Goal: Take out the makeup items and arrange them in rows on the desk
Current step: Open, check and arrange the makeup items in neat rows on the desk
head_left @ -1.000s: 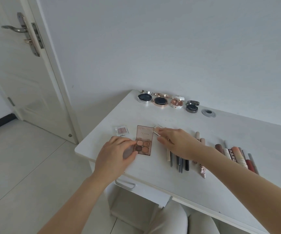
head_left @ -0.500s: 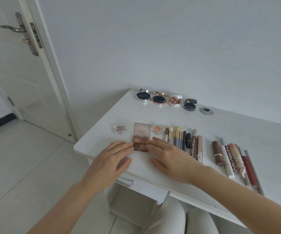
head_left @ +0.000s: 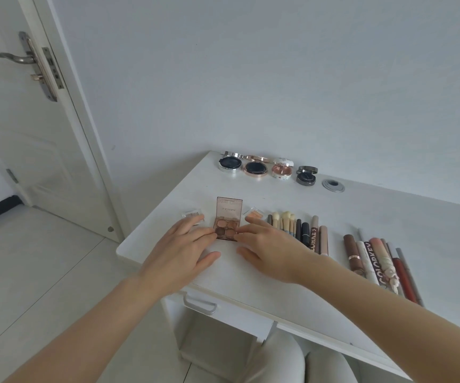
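An open brown eyeshadow palette point(head_left: 228, 217) lies near the front left of the white desk point(head_left: 251, 275). My left hand point(head_left: 179, 251) and my right hand point(head_left: 271, 251) rest flat on either side of it, straight fingertips touching its lower corners. A small clear eyeshadow pot point(head_left: 191, 214) lies partly under my left fingers. A small orange eyeshadow pot point(head_left: 254, 213) sits just right of the palette. Further right lie a row of brushes and pencils point(head_left: 296, 230) and a row of lipsticks and tubes point(head_left: 378, 261). Several open round compacts point(head_left: 267, 168) line the back edge.
A grey cable grommet point(head_left: 333, 185) is set in the desk behind the brushes. A drawer with a handle point(head_left: 199, 305) sits under the desk's front. A white door point(head_left: 27, 128) stands at the left. The wall runs close behind the desk.
My right hand came back from the brushes to the palette's right corner, uncovering the brush row. The palette has shifted slightly away from the front edge between both hands.
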